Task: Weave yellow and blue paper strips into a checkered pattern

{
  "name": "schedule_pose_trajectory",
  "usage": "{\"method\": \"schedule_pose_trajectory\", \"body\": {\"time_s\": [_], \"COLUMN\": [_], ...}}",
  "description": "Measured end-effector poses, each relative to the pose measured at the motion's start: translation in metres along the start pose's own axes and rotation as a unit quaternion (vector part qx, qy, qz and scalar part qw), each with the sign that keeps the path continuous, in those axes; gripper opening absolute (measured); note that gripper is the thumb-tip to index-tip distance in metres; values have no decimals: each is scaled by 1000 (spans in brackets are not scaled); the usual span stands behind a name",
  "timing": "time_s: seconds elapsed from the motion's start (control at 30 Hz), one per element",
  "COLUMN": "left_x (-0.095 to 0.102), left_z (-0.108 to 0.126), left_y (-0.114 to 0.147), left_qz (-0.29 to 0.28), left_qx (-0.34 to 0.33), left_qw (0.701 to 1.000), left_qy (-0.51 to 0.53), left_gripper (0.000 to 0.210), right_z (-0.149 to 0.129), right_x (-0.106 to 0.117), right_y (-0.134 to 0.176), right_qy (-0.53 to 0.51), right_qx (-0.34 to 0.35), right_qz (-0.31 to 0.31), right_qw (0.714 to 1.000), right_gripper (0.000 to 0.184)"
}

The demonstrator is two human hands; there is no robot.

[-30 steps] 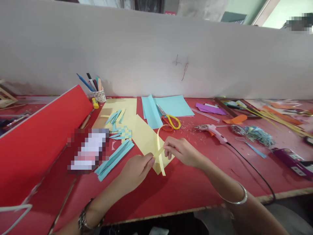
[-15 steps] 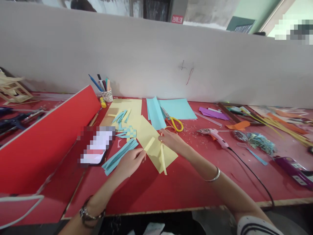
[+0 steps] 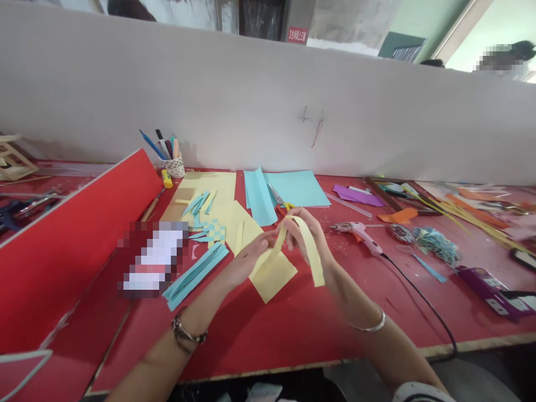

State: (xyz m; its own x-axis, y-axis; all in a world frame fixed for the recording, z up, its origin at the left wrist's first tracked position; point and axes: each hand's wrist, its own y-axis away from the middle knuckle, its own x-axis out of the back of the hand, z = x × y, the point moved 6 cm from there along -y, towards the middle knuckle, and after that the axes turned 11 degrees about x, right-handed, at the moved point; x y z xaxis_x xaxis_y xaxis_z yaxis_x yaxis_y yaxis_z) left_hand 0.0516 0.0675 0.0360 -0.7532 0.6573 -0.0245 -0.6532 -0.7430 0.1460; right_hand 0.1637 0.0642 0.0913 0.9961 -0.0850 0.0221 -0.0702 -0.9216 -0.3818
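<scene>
A long pale yellow paper strip [image 3: 312, 251] arches up from the table, one end hanging over the wrist side of my right hand [image 3: 316, 231]. The fingers of that hand are closed on the strip near its bend. My left hand [image 3: 247, 258] meets the strip's other side, thumb and fingertips against it; the exact grip is partly hidden. Below both hands lies a yellow paper sheet [image 3: 274, 279]. A short yellow strip [image 3: 239, 237] rests on it. Left of my left hand are blue paper strips [image 3: 196, 273] and a small blue and yellow woven piece [image 3: 215, 230].
Scissors [image 3: 276, 194] lie on blue sheets [image 3: 307, 187] behind my hands. A pink glue gun [image 3: 362, 231] with a cord is to the right. At left stand a phone [image 3: 157, 254], a red board [image 3: 84, 240] and a pen cup [image 3: 173, 166]. A white partition [image 3: 234, 106] closes the back.
My right hand has lifted and turned, so the strip now bends into an arch. My left hand has left the short strip and come right to the long one. The view has shifted slightly.
</scene>
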Motion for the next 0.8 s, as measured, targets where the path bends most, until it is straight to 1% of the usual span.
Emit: {"method": "schedule_pose_trajectory", "body": {"time_s": [0.03, 0.07, 0.1, 0.13, 0.2, 0.27, 0.33, 0.37, 0.4, 0.47, 0.53, 0.57, 0.63, 0.73, 0.8], "left_x": [-10, -17, -21, -21, -20, -18, -18, -17, -17, -18, -20, -20, -20, -18, -16], "left_z": [-3, -5, -8, -12, -22, -29, -35, -38, -40, -42, -40, -37, -33, -30, -29], "left_y": [0, 1, 3, 4, 5, 5, 3, 2, 2, 3, 6, 9, 13, 17, 17], "left_qz": [-66, -105, -118, -110, -85, -70, -80, -88, -98, -134, -177, -197, -222, -228, -215], "left_qx": [31, 59, 88, 118, 179, 217, 240, 253, 264, 282, 283, 277, 270, 283, 289], "left_qw": [996, 990, 986, 982, 970, 958, 948, 943, 938, 924, 915, 913, 917, 921, 925], "left_qy": [42, 66, 80, 96, 141, 174, 190, 196, 204, 220, 228, 224, 193, 141, 126], "left_gripper": [55, 56, 53, 47, 35, 30, 36, 41, 47, 58, 64, 65, 65, 55, 43], "right_z": [4, 8, 13, 17, 21, 22, 22, 23, 22, 23, 24, 25, 26, 24, 21], "right_x": [3, 6, 9, 13, 19, 23, 24, 22, 18, 8, 0, -3, -5, -1, 4], "right_y": [1, 2, 3, 4, 8, 13, 19, 23, 26, 34, 41, 43, 44, 42, 39], "right_qy": [-14, -20, -17, -4, 41, 96, 142, 163, 184, 226, 262, 275, 293, 308, 307], "right_qx": [-5, -5, -2, 4, 31, 71, 112, 133, 158, 216, 266, 282, 296, 303, 291], "right_qz": [29, 55, 73, 83, 76, 46, -6, -42, -82, -167, -224, -240, -250, -243, -227], "right_qw": [999, 998, 997, 997, 996, 992, 984, 977, 967, 935, 900, 887, 874, 868, 877], "right_gripper": [19, 20, 21, 21, 21, 20, 18, 17, 16, 15, 16, 17, 18, 19, 18]}}
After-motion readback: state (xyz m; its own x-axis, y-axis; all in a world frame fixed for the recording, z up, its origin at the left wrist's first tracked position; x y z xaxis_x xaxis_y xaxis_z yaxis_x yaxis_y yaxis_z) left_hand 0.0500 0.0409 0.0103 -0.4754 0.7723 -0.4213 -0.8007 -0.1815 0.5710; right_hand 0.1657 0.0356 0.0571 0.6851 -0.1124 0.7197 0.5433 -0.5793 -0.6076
